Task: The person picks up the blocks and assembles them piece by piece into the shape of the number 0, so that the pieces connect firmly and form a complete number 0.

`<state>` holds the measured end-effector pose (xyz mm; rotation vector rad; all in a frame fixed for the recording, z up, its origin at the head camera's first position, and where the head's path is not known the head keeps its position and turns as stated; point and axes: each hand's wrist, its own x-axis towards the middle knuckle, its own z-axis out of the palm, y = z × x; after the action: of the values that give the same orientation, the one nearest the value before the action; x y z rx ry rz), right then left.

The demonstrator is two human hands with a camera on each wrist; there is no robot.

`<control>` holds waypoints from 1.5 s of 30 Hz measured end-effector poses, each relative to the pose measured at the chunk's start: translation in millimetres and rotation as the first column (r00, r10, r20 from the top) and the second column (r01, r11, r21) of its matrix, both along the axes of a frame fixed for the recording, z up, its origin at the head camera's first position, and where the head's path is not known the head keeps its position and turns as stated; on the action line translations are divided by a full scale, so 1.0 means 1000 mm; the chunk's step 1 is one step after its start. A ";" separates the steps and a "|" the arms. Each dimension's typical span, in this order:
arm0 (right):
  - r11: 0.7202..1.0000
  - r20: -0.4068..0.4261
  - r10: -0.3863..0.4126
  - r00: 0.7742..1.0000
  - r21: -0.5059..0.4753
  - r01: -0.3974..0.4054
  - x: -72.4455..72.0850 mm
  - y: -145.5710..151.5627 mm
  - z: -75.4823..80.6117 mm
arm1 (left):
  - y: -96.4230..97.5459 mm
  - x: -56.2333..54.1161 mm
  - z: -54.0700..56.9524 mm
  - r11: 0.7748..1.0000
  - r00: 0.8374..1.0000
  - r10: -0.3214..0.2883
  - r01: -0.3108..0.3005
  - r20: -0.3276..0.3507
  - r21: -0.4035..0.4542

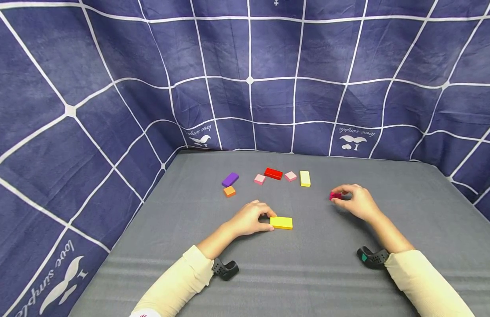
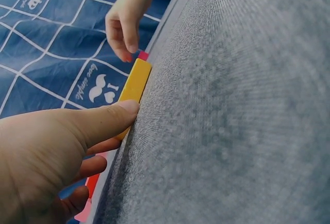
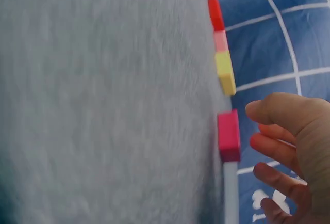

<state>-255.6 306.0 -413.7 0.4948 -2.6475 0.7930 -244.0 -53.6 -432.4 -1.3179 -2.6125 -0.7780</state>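
My left hand (image 1: pixel 250 219) pinches the near end of a flat yellow block (image 1: pixel 281 223) between thumb and fingers. In the left wrist view the thumb (image 2: pixel 116 111) presses along the block's side, close to the grey tabletop. Off to the right, my right hand (image 1: pixel 357 201) is over a small magenta block (image 1: pixel 336 196), thumb and forefinger apart. The right wrist view shows the magenta block (image 3: pixel 228 136) on the table, with a gap between it and the loosely bent fingers (image 3: pixel 276 149).
Beyond the hands on the grey table (image 1: pixel 308 273) lie a purple block (image 1: pixel 230 179), an orange one (image 1: pixel 229 191), two pink ones, one of them (image 1: pixel 259 179) nearer, a red block (image 1: pixel 273 173) and a pale yellow block (image 1: pixel 305 178). Blue gridded cloth (image 1: pixel 276 101) hangs behind.
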 end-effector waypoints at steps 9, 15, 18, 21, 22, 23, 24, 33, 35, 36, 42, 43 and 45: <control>0.999 0.045 -0.040 0.998 0.001 0.040 -0.008 0.014 -0.004 | -0.001 0.000 -0.002 1.000 1.000 -0.002 0.002 0.004 0.000; 0.998 0.100 -0.060 0.993 -0.005 0.061 -0.011 0.015 -0.007 | 0.000 -0.001 -0.001 1.000 1.000 0.001 -0.001 0.006 -0.003; 0.998 0.109 -0.061 0.992 -0.004 0.062 -0.013 0.016 -0.011 | 0.000 -0.001 -0.001 1.000 1.000 0.001 -0.001 0.007 -0.005; 0.998 0.107 -0.064 0.992 -0.007 0.065 -0.014 0.016 -0.013 | 0.000 -0.001 -0.001 1.000 1.000 0.003 -0.003 0.009 -0.006; 0.998 0.106 -0.066 0.992 -0.009 0.067 -0.014 0.017 -0.013 | 0.000 -0.001 -0.001 1.000 1.000 0.003 -0.003 0.009 -0.004; 0.998 0.106 -0.067 0.992 -0.011 0.068 -0.014 0.017 -0.013 | 0.001 -0.001 -0.001 1.000 1.000 0.004 -0.004 0.011 -0.004; 0.998 0.107 -0.067 0.992 -0.013 0.069 -0.014 0.016 -0.013 | 0.000 -0.001 -0.001 1.000 1.000 0.006 -0.006 0.013 -0.005; 0.998 0.122 -0.062 0.991 -0.014 0.064 -0.012 0.013 -0.010 | 0.000 0.000 0.001 1.000 0.999 0.011 -0.011 0.030 -0.011; 0.998 0.126 -0.057 0.990 -0.021 0.060 -0.012 0.011 -0.009 | 0.000 0.000 0.001 1.000 1.000 0.006 -0.006 0.029 -0.010; 0.998 0.127 -0.053 0.990 -0.026 0.057 -0.011 0.010 -0.009 | 0.000 0.000 0.001 1.000 1.000 0.005 -0.004 0.028 -0.009; 0.998 0.127 -0.028 0.991 -0.053 0.035 -0.010 0.000 -0.009 | 0.000 0.001 0.000 1.000 1.000 0.008 -0.008 0.026 -0.002; 0.998 0.128 -0.025 0.992 -0.056 0.032 -0.009 -0.002 -0.009 | 0.000 0.001 0.000 1.000 1.000 0.009 -0.009 0.027 0.000; 0.998 0.132 -0.017 0.991 -0.064 0.025 -0.009 -0.007 -0.009 | 0.000 0.001 0.000 1.000 1.000 0.008 -0.008 0.025 0.000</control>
<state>-264.8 298.8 -422.6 0.4100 -2.7314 0.9324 -243.3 -53.6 -432.1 -1.3051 -2.6352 -0.7982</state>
